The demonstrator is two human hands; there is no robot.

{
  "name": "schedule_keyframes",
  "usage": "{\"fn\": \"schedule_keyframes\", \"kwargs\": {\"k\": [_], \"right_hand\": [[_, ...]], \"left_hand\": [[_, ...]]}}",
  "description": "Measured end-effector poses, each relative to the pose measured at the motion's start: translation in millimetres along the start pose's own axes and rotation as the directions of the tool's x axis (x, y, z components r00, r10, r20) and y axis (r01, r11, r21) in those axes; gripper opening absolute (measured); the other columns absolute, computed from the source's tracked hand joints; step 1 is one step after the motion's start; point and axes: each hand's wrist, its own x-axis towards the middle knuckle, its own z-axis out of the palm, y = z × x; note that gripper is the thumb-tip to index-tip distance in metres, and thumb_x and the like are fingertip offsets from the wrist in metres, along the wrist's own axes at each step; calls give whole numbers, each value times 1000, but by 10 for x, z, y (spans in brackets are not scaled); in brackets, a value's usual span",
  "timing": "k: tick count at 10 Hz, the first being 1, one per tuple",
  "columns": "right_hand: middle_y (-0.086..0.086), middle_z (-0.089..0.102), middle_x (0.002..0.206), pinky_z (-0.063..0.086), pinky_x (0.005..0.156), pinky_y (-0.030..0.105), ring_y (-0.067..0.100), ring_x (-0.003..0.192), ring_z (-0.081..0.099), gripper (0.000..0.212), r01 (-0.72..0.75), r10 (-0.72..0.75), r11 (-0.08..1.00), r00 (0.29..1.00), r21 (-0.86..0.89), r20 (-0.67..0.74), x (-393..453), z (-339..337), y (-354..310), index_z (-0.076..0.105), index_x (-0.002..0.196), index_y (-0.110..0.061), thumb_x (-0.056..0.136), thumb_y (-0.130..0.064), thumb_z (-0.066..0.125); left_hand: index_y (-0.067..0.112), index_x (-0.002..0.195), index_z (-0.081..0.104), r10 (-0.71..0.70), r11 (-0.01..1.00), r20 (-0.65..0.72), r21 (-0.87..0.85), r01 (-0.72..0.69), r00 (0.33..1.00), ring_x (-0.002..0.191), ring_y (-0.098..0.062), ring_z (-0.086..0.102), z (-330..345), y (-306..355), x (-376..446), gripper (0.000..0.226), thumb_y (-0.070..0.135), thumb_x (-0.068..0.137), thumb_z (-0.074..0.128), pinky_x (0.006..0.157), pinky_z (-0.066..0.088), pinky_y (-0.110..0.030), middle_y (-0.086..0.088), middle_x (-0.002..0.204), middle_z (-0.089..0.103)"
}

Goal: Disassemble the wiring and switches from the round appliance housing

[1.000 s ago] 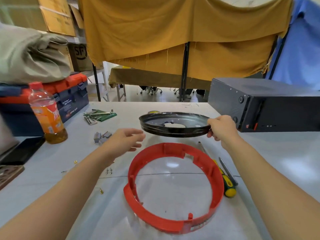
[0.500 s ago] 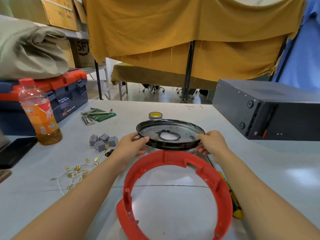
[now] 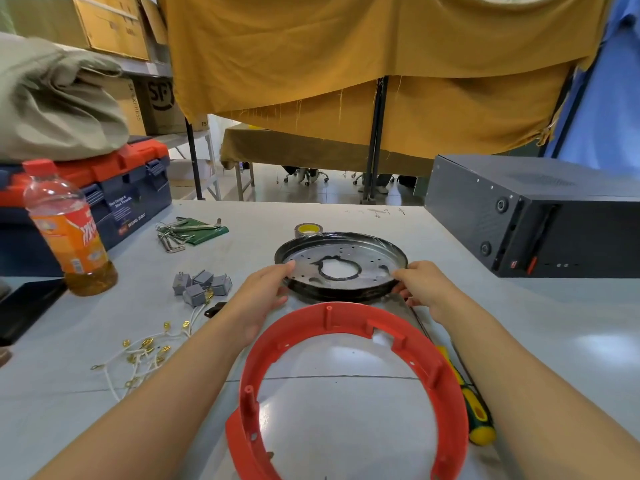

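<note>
While both hands grip it from opposite sides, the round metal plate (image 3: 341, 263) sits low over the middle of the desk (image 3: 519, 323), its open face turned up and its rim tipped slightly toward the camera; whether it touches the surface cannot be told. Being round, it has no long axis, and in this view it reads as an oval stretched from left to right. A ragged central hole and small drilled holes show in its floor. The left hand (image 3: 263, 292) holds the left rim with the thumb over the edge, and the right hand (image 3: 424, 285) holds the right rim the same way.

Just in front of the plate, toward the near edge, lies the red plastic ring (image 3: 346, 386), tilted, with its notch facing the plate. A yellow-and-green screwdriver (image 3: 474, 407) lies beside its right side. Left of the hands lie grey switches (image 3: 202, 285) with white wires (image 3: 145, 351) ending in brass terminals. Toward the far edge sit a tape roll (image 3: 308, 230) and hex keys (image 3: 187, 232). A bottle (image 3: 69, 230) stands at the left edge, a black box (image 3: 540, 216) at the right.
</note>
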Motion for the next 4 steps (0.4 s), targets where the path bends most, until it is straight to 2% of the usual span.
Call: {"fn": "schedule_keyframes", "kwargs": {"k": [1,2,3,4], "right_hand": [[16,62,78,42,51,26,18,58,52,16,17,-17,998,1000,-54,10,32,37,18,56,98,3,92,-12,57],[18,65,78,44,52,28,22,60,57,17,49,-50,992,999,-115,-6,45,59,18,42,93,-13,92,-14,60],[17,67,79,41,49,26,26,67,62,12,62,-59,977,998,-202,24,60,69,30,48,91,-11,94,-18,57],[18,70,82,44,54,28,31,77,67,24,70,-70,963,998,-261,7,27,52,26,58,89,2,96,-21,52]], "left_hand": [[19,89,68,-15,1000,-8,-7,15,1000,88,-8,61,4,-11,49,23,34,95,51,82,44,-27,15,74,72],[19,87,68,-11,1000,11,3,11,1000,83,-6,61,-1,-3,69,24,34,96,50,77,44,-26,17,69,71],[18,92,68,-35,999,30,29,34,999,80,-6,66,-20,-38,114,24,35,95,51,77,47,-25,15,73,73],[18,96,68,-22,999,60,41,19,998,74,-3,70,-28,-1,63,23,34,95,52,69,49,-19,12,80,74]]}}
